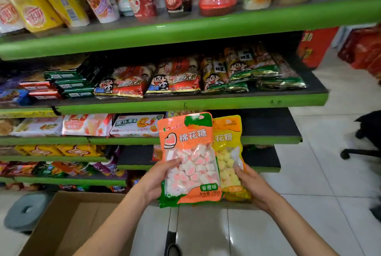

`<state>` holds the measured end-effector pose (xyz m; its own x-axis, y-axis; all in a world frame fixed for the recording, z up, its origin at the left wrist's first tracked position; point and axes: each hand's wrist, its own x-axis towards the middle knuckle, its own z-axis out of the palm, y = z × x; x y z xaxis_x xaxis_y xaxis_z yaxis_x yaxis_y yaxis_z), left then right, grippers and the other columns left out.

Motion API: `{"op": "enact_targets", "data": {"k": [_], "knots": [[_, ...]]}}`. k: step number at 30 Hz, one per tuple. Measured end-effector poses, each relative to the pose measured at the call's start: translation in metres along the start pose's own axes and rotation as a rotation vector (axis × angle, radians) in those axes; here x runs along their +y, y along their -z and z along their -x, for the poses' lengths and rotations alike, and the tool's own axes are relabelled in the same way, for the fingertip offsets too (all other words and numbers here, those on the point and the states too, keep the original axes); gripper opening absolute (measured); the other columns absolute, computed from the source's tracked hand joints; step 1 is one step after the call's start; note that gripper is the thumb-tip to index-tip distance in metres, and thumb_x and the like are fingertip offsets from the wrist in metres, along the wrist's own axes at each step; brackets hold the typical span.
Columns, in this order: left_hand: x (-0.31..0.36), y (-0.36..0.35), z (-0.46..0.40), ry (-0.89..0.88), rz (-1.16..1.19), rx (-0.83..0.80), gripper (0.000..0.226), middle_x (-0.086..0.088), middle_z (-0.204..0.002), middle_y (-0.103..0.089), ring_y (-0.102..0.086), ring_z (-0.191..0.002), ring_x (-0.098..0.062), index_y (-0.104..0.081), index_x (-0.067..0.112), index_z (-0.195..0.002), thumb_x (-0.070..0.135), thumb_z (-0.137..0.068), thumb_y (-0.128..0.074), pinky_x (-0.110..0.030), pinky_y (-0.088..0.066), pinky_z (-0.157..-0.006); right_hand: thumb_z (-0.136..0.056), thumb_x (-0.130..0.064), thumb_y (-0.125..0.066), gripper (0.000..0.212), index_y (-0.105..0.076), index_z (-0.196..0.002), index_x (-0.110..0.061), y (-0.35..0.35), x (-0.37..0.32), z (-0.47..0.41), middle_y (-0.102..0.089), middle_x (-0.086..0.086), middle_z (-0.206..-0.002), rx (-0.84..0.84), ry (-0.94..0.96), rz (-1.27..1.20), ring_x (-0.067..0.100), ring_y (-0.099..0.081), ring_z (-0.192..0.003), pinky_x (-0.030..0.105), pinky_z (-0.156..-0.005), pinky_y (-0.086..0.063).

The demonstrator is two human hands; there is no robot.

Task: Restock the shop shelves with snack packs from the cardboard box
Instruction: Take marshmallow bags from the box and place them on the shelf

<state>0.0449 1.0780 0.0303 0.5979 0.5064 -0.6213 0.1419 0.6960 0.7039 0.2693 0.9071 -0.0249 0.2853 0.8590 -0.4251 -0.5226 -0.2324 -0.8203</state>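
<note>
Head view: an orange marshmallow pack (189,158) is gripped upright by the left hand (153,181), and a yellow marshmallow pack (228,158) just behind it is held by the right hand (253,187), before the green shelves (268,139). The cardboard box (68,222) is seen on the floor, lower left.

Front and centre, the orange marshmallow pack (188,158) reads 棉花糖 in white, with 香橙味 on a green tag at its five o'clock corner. At its three o'clock, the yellow pack (227,152) shows only 花糖. Up at eleven o'clock, a white biscuit pack (136,125) says 果乐果香. Handwritten "6" on the green shelf edge (185,105) above.
</note>
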Motion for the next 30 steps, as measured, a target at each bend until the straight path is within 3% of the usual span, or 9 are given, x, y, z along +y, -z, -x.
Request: {"op": "enact_targets", "data": {"k": [3, 6, 11, 17, 21, 25, 27, 29, 30], "knots": [[0.0, -0.003, -0.005, 0.004, -0.02, 0.002, 0.045, -0.025, -0.128, -0.067, -0.066, -0.118, -0.041, -0.063, 0.003, -0.13, 0.021, -0.089, -0.069, -0.053, -0.055, -0.097, -0.097, -0.042, -0.053, 0.04, -0.057, -0.135, -0.03, 0.036, -0.016, 0.011, -0.072, 0.009, -0.124, 0.063, 0.058, -0.012, 0.03, -0.07, -0.111, 0.042, -0.075, -0.061], [-0.004, -0.014, -0.01, 0.015, -0.061, -0.035, 0.046, -0.026, -0.128, -0.067, -0.065, -0.117, -0.043, -0.06, 0.002, -0.132, 0.014, -0.089, -0.069, -0.057, -0.053, -0.1, -0.1, -0.042, -0.05, 0.041, -0.056, -0.137, -0.026, 0.065, -0.029, 0.019, -0.071, 0.01, -0.126, 0.109, 0.097, -0.011, 0.032, -0.069, -0.113, 0.043, -0.077, -0.061], [-0.002, -0.049, -0.021, 0.022, -0.153, -0.104, 0.057, -0.023, -0.126, -0.069, -0.068, -0.115, -0.039, -0.054, 0.001, -0.134, -0.007, -0.08, -0.067, -0.05, -0.058, -0.095, -0.096, -0.041, -0.053, 0.043, -0.059, -0.134, -0.022, 0.096, -0.046, 0.02, -0.072, 0.012, -0.122, 0.176, 0.134, 0.013, 0.032, -0.071, -0.108, 0.039, -0.074, -0.061], [0.028, -0.101, -0.057, -0.018, -0.249, -0.121, 0.041, -0.02, -0.111, -0.075, -0.076, -0.094, -0.032, -0.061, 0.001, -0.126, -0.013, -0.088, -0.057, -0.039, -0.063, -0.071, -0.105, -0.027, -0.047, 0.028, -0.062, -0.128, -0.019, 0.135, -0.089, 0.004, -0.077, 0.006, -0.11, 0.247, 0.152, 0.07, 0.022, -0.075, -0.095, 0.032, -0.067, -0.061], [0.06, -0.138, -0.086, -0.017, -0.304, -0.078, 0.021, -0.011, -0.086, -0.079, -0.077, -0.07, -0.021, -0.068, 0.004, -0.108, -0.007, -0.093, -0.057, -0.031, -0.059, -0.052, -0.105, -0.024, -0.049, 0.03, -0.059, -0.13, -0.01, 0.159, -0.126, -0.019, -0.074, 0.012, -0.111, 0.281, 0.126, 0.153, 0.02, -0.075, -0.083, 0.032, -0.062, -0.061], [0.078, -0.166, -0.115, -0.075, -0.541, 0.015, 0.018, -0.023, -0.118, -0.071, -0.07, -0.094, -0.029, -0.066, -0.007, -0.111, -0.003, -0.094, -0.063, -0.033, -0.057, -0.074, -0.096, -0.019, -0.067, 0.045, -0.05, -0.137, -0.009, 0.166, -0.139, -0.047, -0.069, 0.005, -0.107, 0.447, 0.181, 0.387, 0.012, -0.069, -0.08, 0.025, -0.06, -0.056], [0.08, -0.168, -0.129, -0.18, -0.831, 0.158, 0.02, -0.02, -0.12, -0.068, -0.063, -0.101, -0.027, -0.065, -0.007, -0.109, 0.004, -0.093, -0.068, -0.031, -0.05, -0.082, -0.088, -0.015, -0.077, 0.065, -0.044, -0.143, -0.009, 0.165, -0.136, -0.057, -0.063, 0.004, -0.12, 0.526, 0.269, 0.599, 0.015, -0.064, -0.096, 0.022, -0.072, -0.05], [0.08, -0.166, -0.138, -0.278, -1.153, 0.253, 0.035, -0.02, -0.119, -0.067, -0.063, -0.107, -0.032, -0.063, -0.006, -0.12, 0.016, -0.094, -0.069, -0.035, -0.051, -0.09, -0.083, -0.016, -0.082, 0.075, -0.042, -0.146, -0.009, 0.166, -0.129, -0.062, -0.057, 0.006, -0.132, 0.53, 0.335, 0.786, 0.02, -0.059, -0.111, 0.018, -0.086, -0.049], [0.077, -0.166, -0.139, -0.322, -1.287, 0.256, 0.038, -0.022, -0.12, -0.067, -0.063, -0.11, -0.036, -0.062, -0.004, -0.123, 0.021, -0.095, -0.066, -0.037, -0.051, -0.09, -0.084, -0.022, -0.081, 0.075, -0.042, -0.148, -0.011, 0.168, -0.124, -0.064, -0.053, 0.01, -0.139, 0.543, 0.359, 0.915, 0.025, -0.057, -0.119, 0.024, -0.096, -0.049]]}}
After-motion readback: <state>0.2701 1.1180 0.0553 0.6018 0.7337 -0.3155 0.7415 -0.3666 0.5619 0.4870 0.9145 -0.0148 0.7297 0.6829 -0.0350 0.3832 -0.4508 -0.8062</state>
